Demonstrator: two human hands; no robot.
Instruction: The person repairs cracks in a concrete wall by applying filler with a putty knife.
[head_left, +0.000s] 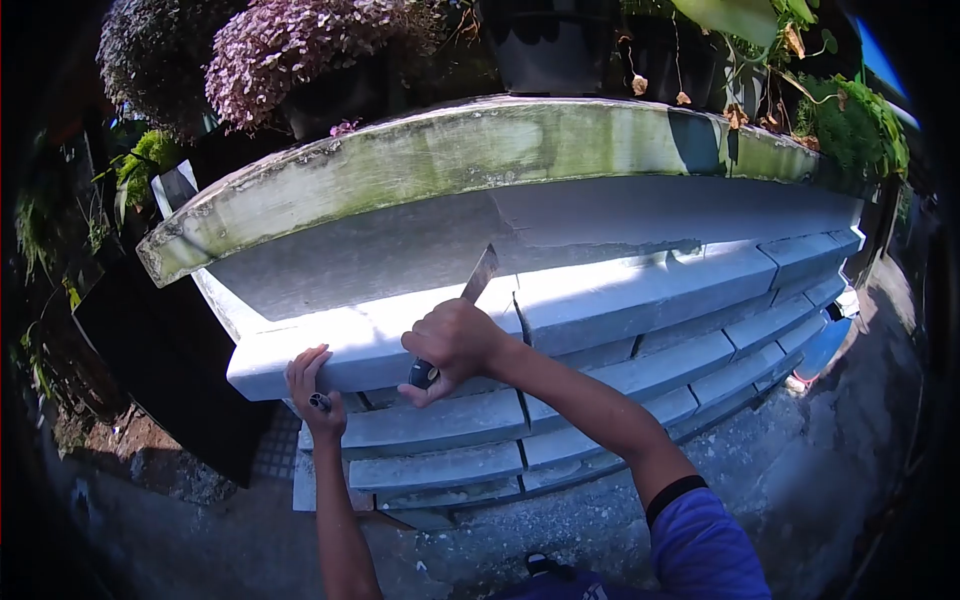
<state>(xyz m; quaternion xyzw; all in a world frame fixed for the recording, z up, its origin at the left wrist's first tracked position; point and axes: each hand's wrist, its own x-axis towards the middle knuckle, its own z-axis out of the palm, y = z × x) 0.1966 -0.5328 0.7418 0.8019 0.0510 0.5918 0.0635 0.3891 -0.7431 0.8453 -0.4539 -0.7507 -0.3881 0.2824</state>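
Observation:
In my right hand (455, 345) is a putty knife (482, 275). Its flat blade points up toward the wall panel, and its black handle end shows below my fist. The blade tip is close to the grey panel (340, 255), where a paler smooth coat (640, 212) meets a darker, bare area. My left hand (315, 390) is at the front edge of the white ledge (390, 335), with its fingers bent up against it. A small dark, rounded thing (319, 402) shows at this palm; most of it is hidden.
Above the panel juts a mossy concrete slab (450, 155) bearing potted plants (290, 60). Stepped pale blocks (435, 425) with dark gaps descend below the ledge. A dark sheet (170, 370) leans at left. A blue container (828, 350) stands at right on the concrete ground (760, 490).

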